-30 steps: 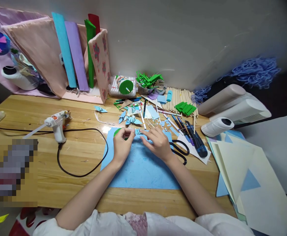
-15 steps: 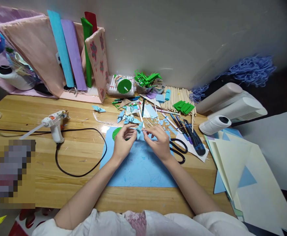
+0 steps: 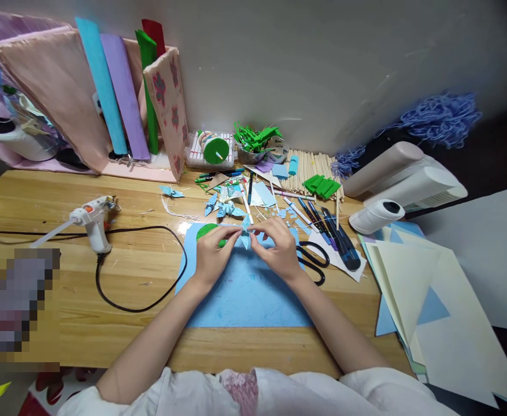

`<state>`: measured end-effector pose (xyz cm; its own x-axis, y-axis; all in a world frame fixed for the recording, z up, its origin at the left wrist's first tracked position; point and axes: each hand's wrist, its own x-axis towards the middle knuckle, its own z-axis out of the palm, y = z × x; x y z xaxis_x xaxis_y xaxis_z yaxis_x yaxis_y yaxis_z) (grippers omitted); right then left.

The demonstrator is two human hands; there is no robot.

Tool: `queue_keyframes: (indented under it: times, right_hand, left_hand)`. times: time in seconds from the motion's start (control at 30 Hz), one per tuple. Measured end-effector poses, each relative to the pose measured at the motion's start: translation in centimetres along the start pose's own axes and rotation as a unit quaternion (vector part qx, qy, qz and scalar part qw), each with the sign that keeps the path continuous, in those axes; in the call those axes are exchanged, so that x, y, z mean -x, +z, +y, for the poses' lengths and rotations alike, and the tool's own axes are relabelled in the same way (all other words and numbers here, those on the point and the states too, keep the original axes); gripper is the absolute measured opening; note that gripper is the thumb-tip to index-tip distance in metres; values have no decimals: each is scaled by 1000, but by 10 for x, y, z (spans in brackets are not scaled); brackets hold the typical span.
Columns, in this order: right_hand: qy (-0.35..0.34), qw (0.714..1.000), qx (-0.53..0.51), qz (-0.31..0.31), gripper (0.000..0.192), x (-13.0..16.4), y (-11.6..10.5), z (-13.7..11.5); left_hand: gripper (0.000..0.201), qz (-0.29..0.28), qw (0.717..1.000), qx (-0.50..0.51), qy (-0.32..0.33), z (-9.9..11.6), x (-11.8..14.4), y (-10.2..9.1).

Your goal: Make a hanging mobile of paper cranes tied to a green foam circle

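Pinching folded blue paper [image 3: 245, 233] between both hands.

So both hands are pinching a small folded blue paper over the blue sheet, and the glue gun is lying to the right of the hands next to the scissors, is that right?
Not quite. Both hands, left hand and right hand, do pinch the small folded blue paper over the blue sheet. But the head view shows the glue gun to their left, far from the scissors, which lie on the right.
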<state>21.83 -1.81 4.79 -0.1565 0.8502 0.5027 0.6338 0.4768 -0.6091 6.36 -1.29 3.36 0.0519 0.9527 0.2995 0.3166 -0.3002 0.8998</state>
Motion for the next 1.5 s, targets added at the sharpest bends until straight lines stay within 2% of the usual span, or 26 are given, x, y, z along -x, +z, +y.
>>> queue_keyframes:
  times: [0.4,0.67,0.83,1.03,1.23,1.5]
  right_hand:
    - [-39,993,27,-105,11,-7,-9,3]
    - [-2,995,-2,-97,10,-8,-9,2]
    - [-1,995,-2,-97,6,-8,-9,2]
    - [-8,995,-5,-101,5,-9,-11,0]
    - [-46,993,31,-107,6,-10,-15,0]
    - [-134,970,127,-156,12,-7,-20,2]
  left_hand:
    - [13,-40,996,-61,54,-1,0,0]
    - [12,-41,989,-98,99,-3,1,-1]
    - [11,-40,983,-124,129,-5,2,0]
    - [11,-41,981,-132,135,-5,2,-1]
    - [10,-40,983,-129,126,-5,2,-1]
    - [11,-50,986,-123,97,-4,2,-1]
